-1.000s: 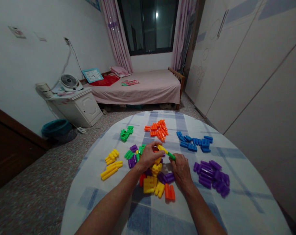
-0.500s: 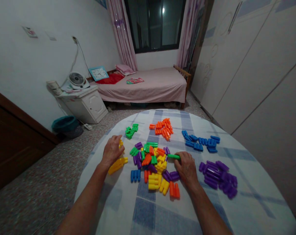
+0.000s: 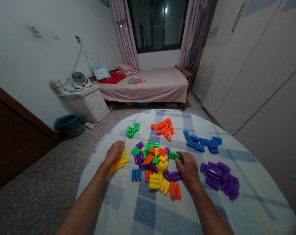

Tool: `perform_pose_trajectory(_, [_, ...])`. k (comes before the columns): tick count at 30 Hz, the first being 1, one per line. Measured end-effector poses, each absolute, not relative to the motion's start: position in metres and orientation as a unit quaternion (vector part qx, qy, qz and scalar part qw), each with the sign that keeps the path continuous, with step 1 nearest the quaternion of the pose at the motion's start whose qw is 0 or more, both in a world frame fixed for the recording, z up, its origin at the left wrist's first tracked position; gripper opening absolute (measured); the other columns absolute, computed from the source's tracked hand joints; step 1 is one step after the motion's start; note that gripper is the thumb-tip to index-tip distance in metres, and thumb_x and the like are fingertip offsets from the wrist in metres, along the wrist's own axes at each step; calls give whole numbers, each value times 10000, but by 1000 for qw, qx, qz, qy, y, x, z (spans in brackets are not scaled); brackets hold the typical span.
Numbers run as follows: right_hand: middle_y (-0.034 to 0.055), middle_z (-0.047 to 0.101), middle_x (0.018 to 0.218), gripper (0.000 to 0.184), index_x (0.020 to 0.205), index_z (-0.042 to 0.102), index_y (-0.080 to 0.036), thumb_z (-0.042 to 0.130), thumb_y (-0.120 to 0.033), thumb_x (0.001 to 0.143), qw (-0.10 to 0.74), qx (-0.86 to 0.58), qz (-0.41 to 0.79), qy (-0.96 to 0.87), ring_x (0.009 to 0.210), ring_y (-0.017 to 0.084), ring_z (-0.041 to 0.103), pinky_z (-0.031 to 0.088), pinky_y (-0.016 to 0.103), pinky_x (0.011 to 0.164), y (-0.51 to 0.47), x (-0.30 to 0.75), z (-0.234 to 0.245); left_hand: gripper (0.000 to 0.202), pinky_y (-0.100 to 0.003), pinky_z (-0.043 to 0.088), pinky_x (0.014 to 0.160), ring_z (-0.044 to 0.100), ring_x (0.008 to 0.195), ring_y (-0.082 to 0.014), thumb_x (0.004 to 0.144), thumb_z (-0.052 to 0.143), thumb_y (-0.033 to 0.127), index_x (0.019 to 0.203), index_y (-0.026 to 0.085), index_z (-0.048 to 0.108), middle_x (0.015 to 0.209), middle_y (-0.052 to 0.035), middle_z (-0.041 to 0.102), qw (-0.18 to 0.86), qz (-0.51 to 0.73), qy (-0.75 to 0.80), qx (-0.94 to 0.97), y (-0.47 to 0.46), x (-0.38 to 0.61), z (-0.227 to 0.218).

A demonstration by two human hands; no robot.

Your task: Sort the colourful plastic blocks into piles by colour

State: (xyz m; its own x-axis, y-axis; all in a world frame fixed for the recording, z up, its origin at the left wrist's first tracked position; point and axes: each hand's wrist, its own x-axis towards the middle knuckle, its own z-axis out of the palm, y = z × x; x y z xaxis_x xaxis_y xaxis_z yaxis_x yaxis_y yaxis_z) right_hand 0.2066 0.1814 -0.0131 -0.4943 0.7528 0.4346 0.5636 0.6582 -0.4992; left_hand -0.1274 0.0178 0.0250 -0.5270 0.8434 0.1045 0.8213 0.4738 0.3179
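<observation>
At the left of the table, my left hand (image 3: 115,152) is closed over yellow finger-shaped plastic blocks (image 3: 119,164), its fingers curled round their far side and partly hiding them. My right hand (image 3: 187,166) pinches a green plastic block (image 3: 174,155) between thumb and fingers, at the right edge of a mixed heap. That heap holds purple, green, orange and yellow blocks (image 3: 162,167). Around its near side lie a blue block (image 3: 136,175), a yellow block (image 3: 154,181) and an orange block (image 3: 175,190).
Sorted groups of green blocks (image 3: 133,130), orange blocks (image 3: 165,128), blue blocks (image 3: 203,142) and purple blocks (image 3: 220,178) lie around the heap. A checked cloth (image 3: 128,209) covers the round table. Beyond are a bed (image 3: 150,86) and a cabinet (image 3: 96,106).
My left hand has shifted slightly, and the yellow block at its fingertips now lies against the other yellow ones. The green block in my right hand has turned and shows more of its face.
</observation>
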Motion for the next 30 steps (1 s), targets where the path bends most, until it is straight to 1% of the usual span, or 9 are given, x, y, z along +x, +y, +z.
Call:
perform_pose_trajectory(3, [90, 617, 1000, 254, 1054, 594, -171, 464, -260, 854, 339, -386, 149, -845, 968, 244, 528, 394, 381, 844, 182, 207, -14, 422, -357, 414, 1001, 571, 1097, -210, 925, 288, 341, 1121, 144, 605, 1182, -116, 631, 20, 185, 877, 443, 14, -131, 24])
perform_pose_trajectory(7, [86, 615, 996, 249, 1052, 591, -179, 483, -256, 842, 350, -384, 148, -842, 952, 246, 532, 411, 389, 834, 183, 206, -17, 373, -431, 368, 1060, 507, 1192, -271, 868, 433, 325, 1113, 112, 617, 1233, -158, 584, -94, 234, 871, 421, 16, -107, 30])
perform_pose_trajectory(9, [84, 613, 984, 237, 1038, 595, -183, 490, -251, 836, 361, -378, 148, -840, 950, 247, 532, 418, 391, 833, 183, 206, -16, 349, -423, 364, 1070, 497, 1199, -258, 867, 452, 314, 1109, 129, 623, 1237, -144, 576, -125, 297, 835, 446, 23, -80, 35])
perform_pose_trajectory(13, [87, 604, 1000, 218, 1015, 597, -181, 483, -226, 835, 411, -346, 143, -831, 980, 240, 527, 425, 388, 864, 181, 206, -10, 318, -395, 407, 1044, 514, 1186, -214, 906, 431, 333, 1105, 194, 636, 1236, -96, 577, -57, 390, 778, 489, 41, -26, 35])
perform_pose_trajectory(16, [83, 600, 1007, 189, 985, 600, -182, 492, -232, 838, 427, -323, 129, -835, 989, 234, 529, 419, 391, 888, 179, 206, -6, 335, -415, 411, 1040, 527, 1167, -217, 921, 399, 315, 1109, 171, 636, 1212, -113, 587, -32, 414, 788, 454, 49, -7, 24])
perform_pose_trajectory(22, [101, 598, 993, 233, 1000, 596, -167, 475, -244, 816, 399, -367, 117, -832, 956, 248, 530, 424, 408, 878, 183, 206, -15, 347, -428, 374, 1071, 509, 1199, -218, 919, 421, 322, 1167, 159, 601, 1231, -108, 598, 7, 431, 757, 492, 47, -3, 3])
perform_pose_trajectory(26, [102, 609, 998, 272, 1031, 593, -167, 468, -255, 806, 374, -396, 124, -830, 952, 250, 540, 427, 406, 871, 187, 205, -20, 352, -387, 404, 1043, 545, 1160, -196, 925, 415, 337, 1186, 178, 590, 1203, -87, 624, 49, 464, 725, 507, 46, -1, 8])
perform_pose_trajectory(28, [99, 616, 986, 274, 1024, 599, -168, 465, -252, 800, 369, -399, 129, -830, 940, 247, 547, 431, 401, 867, 189, 205, -21, 343, -365, 419, 1029, 560, 1139, -184, 933, 388, 329, 1146, 182, 613, 1180, -81, 635, 43, 493, 722, 483, 45, -4, 11])
perform_pose_trajectory(30, [97, 620, 971, 274, 1013, 605, -164, 463, -245, 793, 369, -403, 134, -827, 931, 246, 552, 435, 397, 862, 190, 205, -21, 344, -371, 420, 1031, 554, 1140, -188, 934, 367, 316, 1106, 180, 631, 1176, -88, 629, 4, 507, 736, 450, 44, -10, 10])
